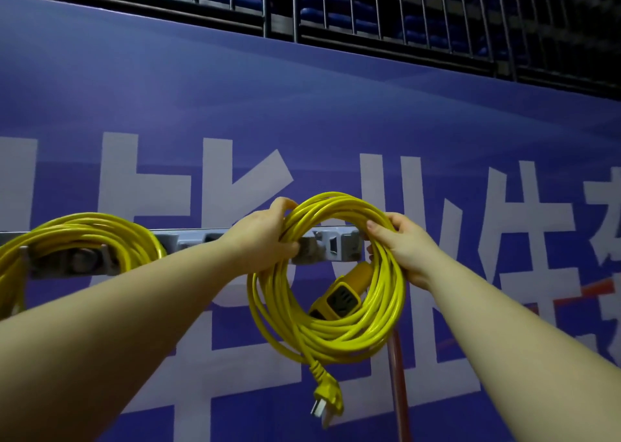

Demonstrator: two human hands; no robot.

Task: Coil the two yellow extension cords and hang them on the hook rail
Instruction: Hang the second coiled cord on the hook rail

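Left hand (265,236) grips left side of coiled yellow extension cord (336,327), fingers curled round strands. Right hand (400,246) grips right side likewise. Coil held up against grey hook rail (339,245) on blue banner (302,105). Plug (327,403) dangles below coil. Second yellow cord (77,236) hangs on rail, far left.

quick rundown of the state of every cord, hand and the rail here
yellow coiled extension cord on the left: coiled, hanging on the rail
yellow coiled extension cord in the hands: coiled, held up at the rail, plug dangling below
grey hook rail: mounted on the blue banner wall
left hand: grips the held coil
right hand: grips the held coil
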